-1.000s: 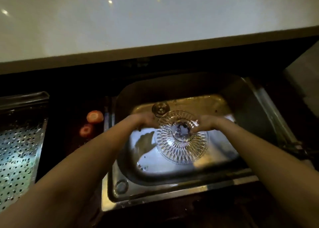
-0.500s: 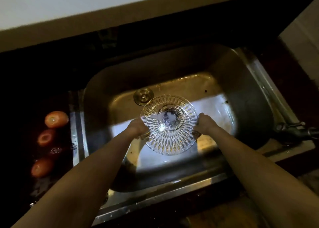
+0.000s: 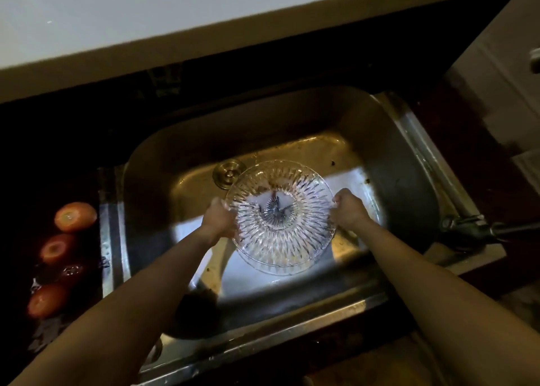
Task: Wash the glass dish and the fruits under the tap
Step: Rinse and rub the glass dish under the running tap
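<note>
A round cut-glass dish (image 3: 282, 219) hangs over the steel sink (image 3: 409, 187), held level between both hands. My left hand (image 3: 219, 217) grips its left rim and my right hand (image 3: 349, 209) grips its right rim. Three reddish-orange fruits lie on the dark counter left of the sink: one at the back (image 3: 75, 216), one in the middle (image 3: 55, 248), one nearest me (image 3: 46, 299). The tap (image 3: 467, 228) sits at the sink's right edge; no running water shows.
The drain plug (image 3: 229, 173) lies in the basin behind the dish. A small dark round object (image 3: 71, 270) sits between the fruits. A pale counter top (image 3: 175, 20) runs across the back. A light cabinet (image 3: 502, 79) stands at the right.
The view has dropped and swung left, bringing more fruits into sight. The dish stays between both hands, which moved from its middle to its rims, and it now sits flatter.
</note>
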Demonstrator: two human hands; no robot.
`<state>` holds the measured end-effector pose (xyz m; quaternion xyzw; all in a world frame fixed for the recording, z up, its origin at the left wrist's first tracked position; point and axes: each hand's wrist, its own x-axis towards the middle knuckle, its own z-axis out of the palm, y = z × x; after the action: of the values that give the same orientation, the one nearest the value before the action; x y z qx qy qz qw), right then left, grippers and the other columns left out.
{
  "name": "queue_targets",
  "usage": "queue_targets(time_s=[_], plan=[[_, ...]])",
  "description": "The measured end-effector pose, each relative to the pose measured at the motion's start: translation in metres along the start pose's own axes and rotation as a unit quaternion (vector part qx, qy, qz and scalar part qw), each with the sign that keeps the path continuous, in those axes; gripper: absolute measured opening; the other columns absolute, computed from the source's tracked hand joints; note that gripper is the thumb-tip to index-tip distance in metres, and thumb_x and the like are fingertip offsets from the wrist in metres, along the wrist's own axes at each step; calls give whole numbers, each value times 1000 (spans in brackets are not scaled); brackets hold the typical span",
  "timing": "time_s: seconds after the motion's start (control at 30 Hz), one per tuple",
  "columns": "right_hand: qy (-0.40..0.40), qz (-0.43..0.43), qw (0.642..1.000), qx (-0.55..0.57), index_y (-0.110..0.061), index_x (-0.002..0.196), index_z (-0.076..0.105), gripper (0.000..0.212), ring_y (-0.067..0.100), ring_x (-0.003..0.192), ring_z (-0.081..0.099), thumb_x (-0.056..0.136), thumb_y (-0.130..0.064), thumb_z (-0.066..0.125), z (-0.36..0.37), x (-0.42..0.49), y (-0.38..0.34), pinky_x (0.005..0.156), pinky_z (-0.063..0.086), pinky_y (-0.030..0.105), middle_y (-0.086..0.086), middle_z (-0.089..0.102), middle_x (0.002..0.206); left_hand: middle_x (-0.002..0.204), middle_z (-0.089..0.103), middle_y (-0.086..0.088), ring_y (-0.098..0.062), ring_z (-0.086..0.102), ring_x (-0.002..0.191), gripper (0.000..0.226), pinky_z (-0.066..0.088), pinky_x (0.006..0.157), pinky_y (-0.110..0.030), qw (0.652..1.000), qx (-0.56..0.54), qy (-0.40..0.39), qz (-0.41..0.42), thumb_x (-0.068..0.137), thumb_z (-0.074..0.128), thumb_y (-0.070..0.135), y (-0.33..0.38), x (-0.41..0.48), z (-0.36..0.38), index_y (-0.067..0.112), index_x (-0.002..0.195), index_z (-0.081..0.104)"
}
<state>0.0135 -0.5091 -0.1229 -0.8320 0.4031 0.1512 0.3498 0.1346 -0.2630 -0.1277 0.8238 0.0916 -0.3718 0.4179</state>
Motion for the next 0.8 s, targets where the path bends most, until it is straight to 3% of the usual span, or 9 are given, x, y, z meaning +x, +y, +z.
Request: queue_targets(time_s=[0.07, 0.17, 0.33, 0.4, 0.47, 0.5, 0.6, 0.67, 0.8], plan=[[-5, -16, 998, 63, -10, 94, 41, 22, 36, 86, 61, 83, 5, 52, -19, -5, -3, 79, 51, 47, 23, 57, 96, 77, 54, -11, -18, 57, 44, 16, 48, 37, -26, 998, -40, 6, 53, 94, 49, 15, 10, -8, 0, 9, 103, 36], [7, -29, 988, 150, -8, 93, 41, 22, 26, 63, 53, 84, 9, 52, -51, -19, -11, 69, 53, 51, 15, 48, 85, 76, 53, -9, -20, 54, 50, 13, 49, 43, -29, 991, -65, 21, 117, 98, 42, 22, 28, -25, 1, 11, 98, 36], [76, -60, 980, 172, -8, 86, 46, 21, 17, 50, 48, 83, 11, 53, -95, -45, -23, 36, 46, 17, 16, 49, 85, 82, 54, -11, -9, 53, 44, 13, 41, 34, -17, 977, -123, 21, 174, 101, 33, 22, 65, -52, 11, 13, 108, 39], [98, -68, 979, 165, -11, 85, 49, 17, 20, 55, 50, 85, 6, 52, -110, -56, -24, 41, 48, 19, 19, 52, 85, 81, 58, -13, -9, 55, 44, 20, 39, 33, -15, 972, -130, 34, 191, 101, 30, 20, 79, -61, 16, 12, 114, 42], [106, -88, 986, 98, -9, 101, 55, 13, 28, 68, 58, 88, -7, 56, -128, -72, -25, 62, 53, 33, 20, 59, 86, 79, 58, -10, -9, 56, 49, 24, 39, 34, -13, 968, -129, 49, 209, 101, 29, 18, 91, -69, 19, 9, 116, 45], [115, -100, 987, 52, -9, 111, 56, 22, 30, 73, 60, 90, -14, 56, -137, -81, -24, 67, 52, 36, 18, 62, 87, 80, 59, -10, -9, 56, 50, 24, 40, 34, -13, 966, -130, 48, 217, 101, 29, 18, 97, -72, 20, 9, 116, 46], [219, -127, 967, -28, -11, 117, 55, 27, 30, 89, 61, 93, -23, 50, -162, -110, -15, 73, 51, 41, 13, 64, 104, 91, 60, -21, -22, 58, 63, 19, 42, 39, -19, 961, -131, 45, 241, 101, 29, 19, 112, -79, 24, 17, 109, 45], [296, -113, 946, -59, -9, 114, 55, 26, 32, 94, 59, 95, -24, 45, -172, -127, -6, 75, 48, 40, 14, 60, 111, 88, 60, -20, -26, 56, 65, 17, 40, 43, -24, 957, -133, 44, 255, 101, 29, 22, 120, -84, 27, 20, 106, 46], [269, -55, 953, -125, -4, 118, 50, 30, 34, 98, 57, 98, -22, 37, -165, -143, 2, 75, 45, 36, 18, 54, 114, 69, 60, -3, -15, 55, 53, 20, 39, 44, -25, 954, -151, 34, 255, 101, 30, 24, 126, -90, 31, 17, 110, 46]])
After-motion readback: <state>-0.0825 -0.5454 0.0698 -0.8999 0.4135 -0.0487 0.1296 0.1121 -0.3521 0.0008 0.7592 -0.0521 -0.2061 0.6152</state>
